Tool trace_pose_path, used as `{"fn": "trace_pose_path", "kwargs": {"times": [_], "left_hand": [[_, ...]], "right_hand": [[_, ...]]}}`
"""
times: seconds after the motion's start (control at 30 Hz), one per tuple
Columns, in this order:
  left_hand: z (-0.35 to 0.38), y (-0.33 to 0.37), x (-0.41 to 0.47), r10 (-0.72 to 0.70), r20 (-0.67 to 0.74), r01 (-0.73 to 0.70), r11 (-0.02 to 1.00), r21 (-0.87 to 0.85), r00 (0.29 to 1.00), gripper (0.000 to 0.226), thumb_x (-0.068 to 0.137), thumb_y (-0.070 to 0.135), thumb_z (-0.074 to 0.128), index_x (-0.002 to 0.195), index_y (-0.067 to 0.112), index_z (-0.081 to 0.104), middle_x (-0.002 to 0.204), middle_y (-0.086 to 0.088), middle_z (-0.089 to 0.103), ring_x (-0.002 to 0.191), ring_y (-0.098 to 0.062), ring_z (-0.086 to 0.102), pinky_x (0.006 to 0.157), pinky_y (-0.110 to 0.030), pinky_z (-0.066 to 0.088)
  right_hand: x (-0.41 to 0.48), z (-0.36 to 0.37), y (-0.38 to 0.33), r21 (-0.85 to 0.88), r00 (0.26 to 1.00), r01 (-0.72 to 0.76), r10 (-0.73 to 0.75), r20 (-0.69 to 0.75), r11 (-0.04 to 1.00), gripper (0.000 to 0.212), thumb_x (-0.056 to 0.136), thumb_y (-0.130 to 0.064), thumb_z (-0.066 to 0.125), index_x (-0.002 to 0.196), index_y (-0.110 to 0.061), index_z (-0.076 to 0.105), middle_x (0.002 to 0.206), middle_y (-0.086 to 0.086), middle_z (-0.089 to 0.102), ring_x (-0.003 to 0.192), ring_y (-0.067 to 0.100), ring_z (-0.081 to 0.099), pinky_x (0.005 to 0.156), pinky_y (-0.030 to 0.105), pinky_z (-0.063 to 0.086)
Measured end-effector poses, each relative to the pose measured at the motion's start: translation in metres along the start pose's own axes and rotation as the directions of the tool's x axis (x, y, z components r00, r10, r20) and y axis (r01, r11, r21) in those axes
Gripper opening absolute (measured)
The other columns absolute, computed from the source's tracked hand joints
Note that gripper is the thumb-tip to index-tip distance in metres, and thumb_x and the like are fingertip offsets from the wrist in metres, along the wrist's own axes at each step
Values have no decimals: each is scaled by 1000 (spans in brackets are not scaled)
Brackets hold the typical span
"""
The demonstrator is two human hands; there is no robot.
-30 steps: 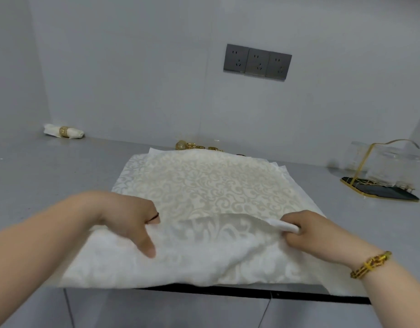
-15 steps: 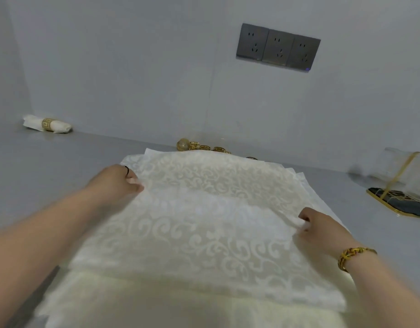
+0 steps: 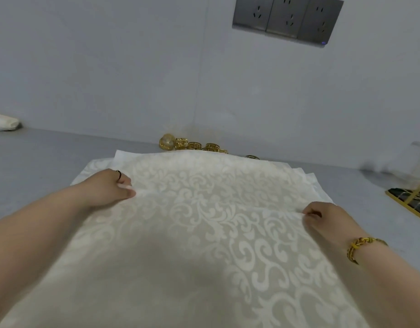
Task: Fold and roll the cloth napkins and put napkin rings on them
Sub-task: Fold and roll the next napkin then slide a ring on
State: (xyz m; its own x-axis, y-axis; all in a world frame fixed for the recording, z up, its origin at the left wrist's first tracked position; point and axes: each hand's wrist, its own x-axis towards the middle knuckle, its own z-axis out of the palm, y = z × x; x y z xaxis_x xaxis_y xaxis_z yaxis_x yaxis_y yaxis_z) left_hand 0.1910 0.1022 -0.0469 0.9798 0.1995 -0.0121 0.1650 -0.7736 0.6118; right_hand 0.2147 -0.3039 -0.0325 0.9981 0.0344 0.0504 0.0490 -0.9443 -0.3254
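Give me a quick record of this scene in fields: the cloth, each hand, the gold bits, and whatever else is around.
surface: grey table
cloth: cream patterned napkin, spread over other napkins
left hand: pinches the napkin near its left side
right hand: pinches the napkin's right edge; gold bracelet on the wrist
napkin rings: gold, clustered behind the cloth by the wall
far left: rolled white cloth
wall: three grey sockets
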Motion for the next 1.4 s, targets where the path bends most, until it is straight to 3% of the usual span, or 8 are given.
{"fn": "trace_pose_path", "kwargs": {"times": [0.13, 0.37, 0.77, 0.9, 1.07, 1.2, 1.3, 1.4], "left_hand": [[-8, -8, 8, -21, -16, 20, 998, -54, 1000, 7, 83, 14, 66, 89, 11, 62, 99, -1, 58, 91, -18, 52, 62, -9, 39], [-13, -11, 8, -59, -21, 57, 995, -88, 998, 13, 80, 14, 70, 69, 11, 63, 40, 5, 47, 32, -13, 38, 31, -14, 33], [-14, -18, 1, -194, -141, 141, 938, -315, 971, 8, 75, 10, 73, 77, 6, 67, 29, 5, 32, 28, -14, 25, 30, -8, 21], [-11, -16, 1, -169, -170, 125, 961, -246, 971, 8, 74, 8, 74, 76, 5, 67, 52, -7, 52, 48, -22, 41, 30, -8, 28], [-9, -7, -6, -145, -192, 109, 976, -188, 970, 24, 81, 16, 68, 102, 4, 62, 84, -10, 59, 79, -27, 52, 59, -13, 39], [-10, 7, -41, -32, -178, 23, 998, -52, 983, 38, 89, 23, 57, 124, 10, 52, 124, -9, 55, 105, -25, 53, 85, -28, 36], [6, 32, -105, 297, 43, -299, 953, 48, 954, 35, 86, 46, 51, 120, 35, 48, 126, 23, 42, 118, -1, 43, 89, -4, 28], [38, 47, -163, 484, 247, -536, 814, 226, 839, 66, 67, 87, 11, 119, 52, 32, 124, 41, 32, 117, 17, 29, 90, 11, 14]], "right_hand": [[16, 9, -3, 9, 999, 50, -50, 12, 999, 12, 91, -11, 48, 88, -20, 56, 102, -4, 53, 94, 13, 47, 80, 23, 34], [18, 8, 1, -110, 999, 43, -41, 20, 993, 17, 92, -13, 46, 102, -17, 60, 102, -7, 51, 91, 11, 43, 78, 22, 35], [11, -7, 39, 162, 978, -184, 198, -71, 969, 4, 90, -8, 50, 90, -10, 53, 82, 7, 56, 83, 25, 47, 73, 26, 32], [11, -6, 30, -81, 971, -237, 235, -31, 968, 24, 90, -14, 48, 114, -14, 53, 118, 10, 56, 107, 27, 49, 89, 33, 40], [-19, -7, -7, -419, 985, -173, 149, -90, 891, 45, 93, -20, 39, 137, -15, 29, 139, 7, 38, 129, 26, 33, 105, 34, 26], [-75, 4, -60, -288, 988, 96, -127, -92, 953, 38, 97, -33, 28, 127, -17, 46, 133, 2, 49, 126, 21, 40, 105, 26, 25], [-114, 29, -101, -100, 920, 391, -392, 15, 915, 52, 83, -37, 14, 98, -15, 59, 111, 6, 60, 111, 24, 51, 95, 25, 35], [-142, 54, -128, -22, 877, 465, -457, 147, 885, 58, 83, -39, 14, 112, -10, 55, 121, 9, 55, 116, 24, 46, 100, 30, 33]]}}
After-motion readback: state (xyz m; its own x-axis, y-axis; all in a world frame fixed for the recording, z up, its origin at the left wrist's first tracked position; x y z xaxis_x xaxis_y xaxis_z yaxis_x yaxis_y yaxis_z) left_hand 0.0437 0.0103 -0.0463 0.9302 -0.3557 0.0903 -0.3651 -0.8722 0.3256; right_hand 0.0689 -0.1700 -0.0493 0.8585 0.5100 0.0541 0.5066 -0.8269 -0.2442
